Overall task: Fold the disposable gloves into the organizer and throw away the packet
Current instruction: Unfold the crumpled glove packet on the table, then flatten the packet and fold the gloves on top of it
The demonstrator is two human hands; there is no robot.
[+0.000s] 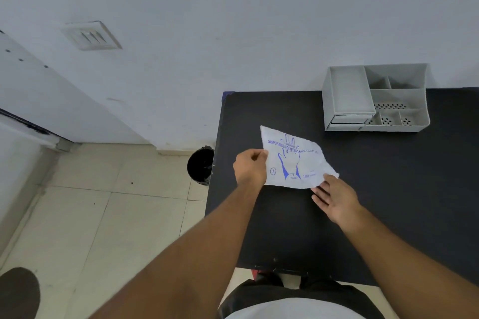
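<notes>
A white packet of disposable gloves [295, 160] with blue print lies on the black table [388, 202]. My left hand [250, 167] pinches the packet's left edge between thumb and fingers. My right hand [334, 198] has straight fingers whose tips touch the packet's near right corner. A grey plastic organizer [375, 98] with several compartments and small drawers stands at the table's back against the wall. No loose gloves show outside the packet.
A black waste bin [201, 166] stands on the tiled floor just left of the table's edge. A white wall runs behind the table. A dark shoe [18, 292] shows at the bottom left.
</notes>
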